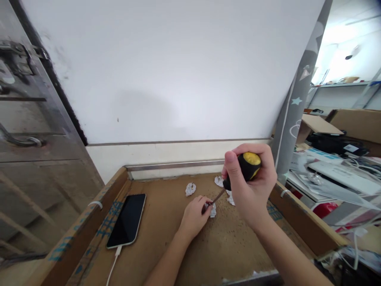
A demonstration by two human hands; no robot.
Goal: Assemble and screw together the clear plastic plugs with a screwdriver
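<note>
Right hand [250,196] has its fingers wrapped tight around the screwdriver [250,163], which points down-left, long axis slanting from the fist to the clear piece [213,211] just right of the middle of the cardboard tray [308,227]. Left hand [193,217] is nearer that piece, fingertips seemingly pinching its left side, covering too much to call its long axis. Another clear disc [189,190] sits toward the far edge.

Phone [127,220] — left of screwdriver [249,166]

Head-worn view, forward and down
</note>
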